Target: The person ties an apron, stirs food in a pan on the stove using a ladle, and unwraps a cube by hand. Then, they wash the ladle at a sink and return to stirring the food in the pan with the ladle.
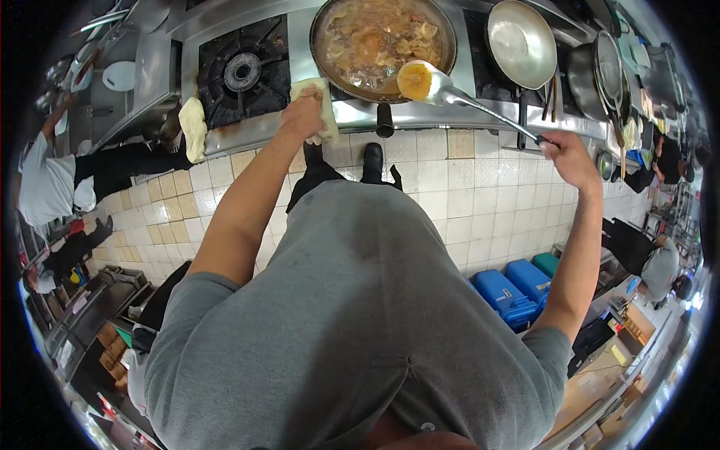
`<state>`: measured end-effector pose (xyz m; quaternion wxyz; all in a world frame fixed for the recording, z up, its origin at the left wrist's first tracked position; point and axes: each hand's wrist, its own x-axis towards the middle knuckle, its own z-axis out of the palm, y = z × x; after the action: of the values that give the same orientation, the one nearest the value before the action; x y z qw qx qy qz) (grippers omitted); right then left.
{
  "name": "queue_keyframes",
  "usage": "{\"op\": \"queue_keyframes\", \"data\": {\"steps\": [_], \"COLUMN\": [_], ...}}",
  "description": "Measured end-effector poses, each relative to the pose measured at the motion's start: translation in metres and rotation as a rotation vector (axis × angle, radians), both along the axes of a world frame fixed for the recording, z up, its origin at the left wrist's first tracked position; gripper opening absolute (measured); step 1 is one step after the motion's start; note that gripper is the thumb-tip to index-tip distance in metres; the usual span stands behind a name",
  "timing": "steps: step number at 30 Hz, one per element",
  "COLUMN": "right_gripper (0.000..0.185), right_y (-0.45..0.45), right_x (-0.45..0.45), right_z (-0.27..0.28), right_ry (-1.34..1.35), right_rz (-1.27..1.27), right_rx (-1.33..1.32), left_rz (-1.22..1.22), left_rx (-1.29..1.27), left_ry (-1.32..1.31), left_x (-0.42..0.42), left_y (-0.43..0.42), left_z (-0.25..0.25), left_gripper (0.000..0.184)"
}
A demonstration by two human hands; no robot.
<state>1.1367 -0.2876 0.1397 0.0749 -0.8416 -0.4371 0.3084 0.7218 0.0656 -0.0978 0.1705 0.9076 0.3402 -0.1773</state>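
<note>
Probably stiff, the ladle [459,97] handles best by its tail end, gripped in the right hand [572,157]; the left hand [304,114] clasps soft cloth [328,112] at the stove's [240,136] front edge.

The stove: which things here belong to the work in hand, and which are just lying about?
Seemingly in use:
wide pan of food
ladle in the right hand
pale cloth in the left hand

Seemingly just lying about:
silver pan on the right
second cloth beside the left burner
blue bins
</note>
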Motion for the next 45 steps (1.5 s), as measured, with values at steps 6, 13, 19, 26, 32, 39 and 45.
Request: {"op": "queue_keyframes", "data": {"steps": [6, 13, 19, 26, 32, 39, 45], "right_gripper": [0.016, 0.016, 0.024, 0.031, 0.040, 0.035, 0.037], "right_y": [-0.081, -0.170, -0.210, -0.222, -0.198, -0.099, -0.145], "right_x": [-0.015, -0.041, -0.045, -0.016, 0.026, 0.013, 0.005], "right_z": [0.016, -0.018, -0.092, -0.209, -0.339, -0.347, -0.344], "right_ry": [0.107, 0.137, 0.117, 0.084, 0.087, -0.050, -0.087], "right_rz": [-0.237, -0.449, -0.468, -0.445, -0.295, -0.741, -0.833], "right_rx": [-0.060, -0.086, -0.129, -0.332, -0.535, -0.659, -0.651], "left_rz": [0.065, 0.050, -0.006, -0.046, -0.008, -0.025, 0.055], "left_rx": [-0.090, -0.096, 0.029, 0.081, -0.002, 0.004, -0.011], "left_ry": [0.129, 0.144, 0.014, 0.010, 0.128, 0.118, 0.173], "left_x": [0.010, 0.015, 0.002, 0.002, 0.011, 0.023, 0.018], "left_y": [-0.004, -0.005, 0.000, 0.002, 0.002, -0.009, -0.005], "left_z": [0.021, 0.024, -0.007, -0.014, -0.006, 0.012, 0.000], "left_gripper": [0.094, 0.098, 0.087, 0.088, 0.098, 0.094, 0.074]}}
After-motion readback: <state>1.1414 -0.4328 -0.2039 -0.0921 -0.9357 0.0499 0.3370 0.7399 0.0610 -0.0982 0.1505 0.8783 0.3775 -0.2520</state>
